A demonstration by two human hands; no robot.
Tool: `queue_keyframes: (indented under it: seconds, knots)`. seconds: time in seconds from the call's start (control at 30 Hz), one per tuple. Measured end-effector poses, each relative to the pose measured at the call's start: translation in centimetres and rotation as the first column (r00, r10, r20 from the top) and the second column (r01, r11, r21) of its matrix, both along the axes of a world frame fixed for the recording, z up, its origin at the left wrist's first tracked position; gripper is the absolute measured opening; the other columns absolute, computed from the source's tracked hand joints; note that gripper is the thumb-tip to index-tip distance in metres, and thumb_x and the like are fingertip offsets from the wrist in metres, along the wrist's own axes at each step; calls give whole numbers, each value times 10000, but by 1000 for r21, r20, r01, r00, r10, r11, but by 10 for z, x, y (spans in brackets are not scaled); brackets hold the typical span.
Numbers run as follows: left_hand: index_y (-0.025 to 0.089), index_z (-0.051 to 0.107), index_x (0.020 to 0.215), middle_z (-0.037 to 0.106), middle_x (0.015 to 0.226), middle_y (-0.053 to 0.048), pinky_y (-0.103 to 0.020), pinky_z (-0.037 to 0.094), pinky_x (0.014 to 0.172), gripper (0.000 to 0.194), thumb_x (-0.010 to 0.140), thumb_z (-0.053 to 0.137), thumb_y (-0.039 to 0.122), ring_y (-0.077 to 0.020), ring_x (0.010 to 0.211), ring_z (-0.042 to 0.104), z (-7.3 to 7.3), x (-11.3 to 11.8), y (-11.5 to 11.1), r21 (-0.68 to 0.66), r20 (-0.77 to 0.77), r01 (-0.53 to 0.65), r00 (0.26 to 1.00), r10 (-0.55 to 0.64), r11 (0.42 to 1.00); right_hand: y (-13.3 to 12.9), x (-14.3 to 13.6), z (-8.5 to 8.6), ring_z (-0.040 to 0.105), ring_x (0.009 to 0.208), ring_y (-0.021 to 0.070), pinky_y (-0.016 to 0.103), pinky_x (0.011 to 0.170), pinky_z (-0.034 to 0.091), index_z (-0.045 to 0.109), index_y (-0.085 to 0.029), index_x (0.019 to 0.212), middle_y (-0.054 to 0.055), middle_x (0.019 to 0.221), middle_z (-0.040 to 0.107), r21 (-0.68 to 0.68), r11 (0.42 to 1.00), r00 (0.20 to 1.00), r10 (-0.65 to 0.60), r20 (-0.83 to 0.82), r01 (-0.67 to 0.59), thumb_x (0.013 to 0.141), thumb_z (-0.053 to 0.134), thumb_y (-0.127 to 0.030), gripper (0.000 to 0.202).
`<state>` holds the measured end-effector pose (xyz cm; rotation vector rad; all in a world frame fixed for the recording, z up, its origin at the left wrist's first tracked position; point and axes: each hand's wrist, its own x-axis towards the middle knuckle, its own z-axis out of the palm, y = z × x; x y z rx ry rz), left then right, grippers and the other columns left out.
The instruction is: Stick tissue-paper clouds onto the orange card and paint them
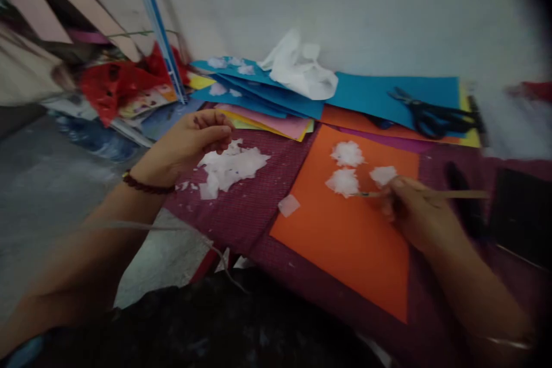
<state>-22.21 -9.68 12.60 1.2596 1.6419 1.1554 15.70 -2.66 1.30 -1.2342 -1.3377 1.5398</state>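
Note:
My right hand [416, 213] is closed around a thin light-coloured stick [459, 194], perhaps a brush. The stick's dark tip points left and meets the edge of a fluffy white paper tuft [344, 181] on an orange sheet [340, 241]. Another tuft [347, 153] lies just above it, and a white paper piece [382, 175] is by my right fingertips. A small white square [288, 205] rests at the sheet's left edge. My left hand [202, 133], fingers curled and pinched, hovers over torn white paper scraps [233, 168]; whatever it pinches cannot be made out.
Behind the orange sheet lie blue sheets [366, 89], black-handled pliers [435, 115] and a crumpled white plastic bag [297, 69]. A dark flat object [524, 213] sits at the right. A blue pole [157, 23] and red plastic [114, 83] stand at the left. Purple cloth [263, 224] covers the table.

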Motion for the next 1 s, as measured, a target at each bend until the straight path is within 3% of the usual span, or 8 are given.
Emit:
queue_keyframes:
  seconds: [0.13,0.27,0.47,0.53,0.67,0.83,0.9,1.0]
  knots:
    - [198,627,835,567,700,24,-250,375,581,131,822,649,326,-104,604,483,-7,-45,-64,-77,-260,-114,961,91,990,-2,-2,3,446,441,129,291,441,268,614,-226,646,18,501,526,-26,998,999,-49,7,49,793,691,-498,319]
    - [192,639,852,637,780,-19,-278,466,637,209,781,642,389,-157,695,573,-36,-52,-111,-151,-461,-92,887,12,984,-4,-3,5,448,448,141,309,451,270,619,-235,638,26,513,524,-30,998,998,-53,26,54,767,707,-524,329]
    - [186,615,1134,659,1171,-131,-438,442,1008,327,843,600,337,-284,1128,589,-83,-29,-131,-98,-793,-19,606,-67,995,-5,-2,3,478,477,135,320,471,289,636,-230,680,38,557,553,-25,999,999,-33,25,33,821,682,-476,288]
    - [176,598,1169,649,1202,-147,-452,425,1032,342,873,573,345,-290,1143,585,-88,-26,-129,-74,-816,-55,577,-29,996,-5,-2,3,482,484,144,331,483,306,634,-227,667,40,553,548,-27,999,1000,-32,0,32,816,692,-471,292]
    - [163,614,1105,682,1102,-140,-398,477,927,379,855,615,448,-273,1019,635,-83,-22,-120,-63,-774,-87,634,7,994,-6,0,2,483,496,158,336,500,331,637,-231,666,42,553,552,-21,1000,1000,-16,-12,16,816,694,-471,289]
    - [188,618,813,660,828,-62,-309,439,720,229,880,554,397,-211,783,611,-75,-19,-105,-63,-839,-113,544,9,992,-10,1,6,481,489,147,323,485,314,631,-229,671,39,553,554,-49,998,999,-44,-28,42,816,693,-463,282]
    - [191,580,729,592,699,-12,-272,394,634,224,870,538,359,-163,660,550,-70,-22,-99,-30,-766,-153,638,75,988,-11,1,6,490,491,145,316,482,316,635,-228,684,38,558,561,-48,998,999,-29,-37,27,814,694,-465,277]
    - [189,539,682,501,603,42,-236,336,540,259,791,628,406,-114,546,451,-55,-26,-92,-13,-452,-210,873,182,978,-9,4,1,493,483,138,293,470,329,628,-220,697,24,555,564,-15,1000,998,4,-56,-5,816,684,-490,300]
